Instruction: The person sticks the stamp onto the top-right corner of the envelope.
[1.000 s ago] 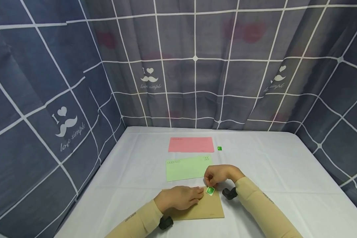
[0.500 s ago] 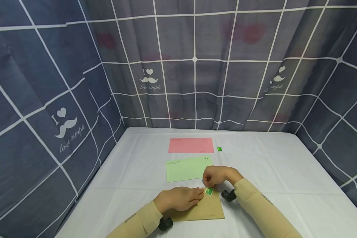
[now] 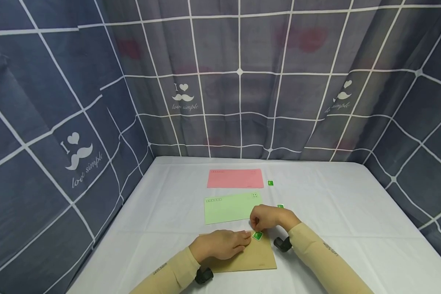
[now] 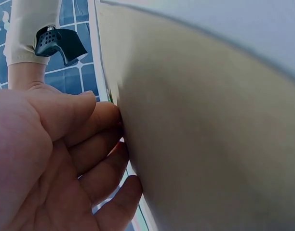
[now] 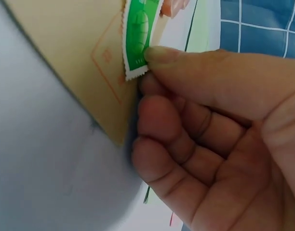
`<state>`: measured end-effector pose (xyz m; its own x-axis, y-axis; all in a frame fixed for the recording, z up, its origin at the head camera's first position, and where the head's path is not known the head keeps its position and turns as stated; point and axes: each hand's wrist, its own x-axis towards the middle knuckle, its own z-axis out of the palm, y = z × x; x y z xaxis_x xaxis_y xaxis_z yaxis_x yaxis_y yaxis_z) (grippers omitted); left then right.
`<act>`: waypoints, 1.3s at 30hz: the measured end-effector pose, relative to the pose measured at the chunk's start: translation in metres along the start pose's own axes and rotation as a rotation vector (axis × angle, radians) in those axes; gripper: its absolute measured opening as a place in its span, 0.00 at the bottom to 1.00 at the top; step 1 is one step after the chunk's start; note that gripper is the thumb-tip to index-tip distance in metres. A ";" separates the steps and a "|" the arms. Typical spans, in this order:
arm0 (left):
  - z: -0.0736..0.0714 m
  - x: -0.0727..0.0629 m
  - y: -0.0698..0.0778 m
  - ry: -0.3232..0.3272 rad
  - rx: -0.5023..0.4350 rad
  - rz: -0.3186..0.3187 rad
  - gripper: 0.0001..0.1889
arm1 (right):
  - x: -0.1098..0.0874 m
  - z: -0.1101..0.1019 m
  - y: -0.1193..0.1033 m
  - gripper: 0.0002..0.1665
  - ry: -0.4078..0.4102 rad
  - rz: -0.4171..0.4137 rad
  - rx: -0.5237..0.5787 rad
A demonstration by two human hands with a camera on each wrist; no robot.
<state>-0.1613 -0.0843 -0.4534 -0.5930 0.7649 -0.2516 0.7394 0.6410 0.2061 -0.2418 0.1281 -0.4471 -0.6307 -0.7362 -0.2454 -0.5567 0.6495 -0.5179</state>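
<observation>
A brown envelope (image 3: 257, 258) lies flat near the front of the table. My left hand (image 3: 219, 244) rests on its upper middle, fingers fairly straight and pointing right. At the envelope's top right corner, my right hand (image 3: 267, 217) pinches a green stamp (image 3: 257, 236) with a white serrated edge. In the right wrist view the thumb presses on one corner of the stamp, and the other fingers are curled beneath. Part of an orange printed box (image 5: 107, 57) shows beside the stamp there. The left wrist view has the left fingertips (image 4: 113, 115) against the envelope's surface.
Behind the brown envelope lies a light green envelope (image 3: 228, 209), and further back a pink envelope (image 3: 235, 179). A second green stamp (image 3: 270, 183) sits right of the pink one. Another stamp (image 3: 280, 206) is partly hidden behind the right wrist. Grey checked curtains (image 3: 220, 94) surround the white table (image 3: 334, 196).
My right hand has shifted slightly left with the stamp, over the envelope's corner. The stamp behind the right wrist has come partly into sight. The left hand stays in place.
</observation>
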 end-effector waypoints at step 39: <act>-0.002 -0.002 0.001 -0.015 -0.048 -0.042 0.24 | -0.089 0.019 -0.028 0.38 -0.021 0.079 0.017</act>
<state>-0.1596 -0.0847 -0.4511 -0.6184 0.7361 -0.2752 0.6974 0.6754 0.2396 -0.1596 0.1723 -0.4265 -0.6606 -0.6868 -0.3032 -0.4963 0.7025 -0.5101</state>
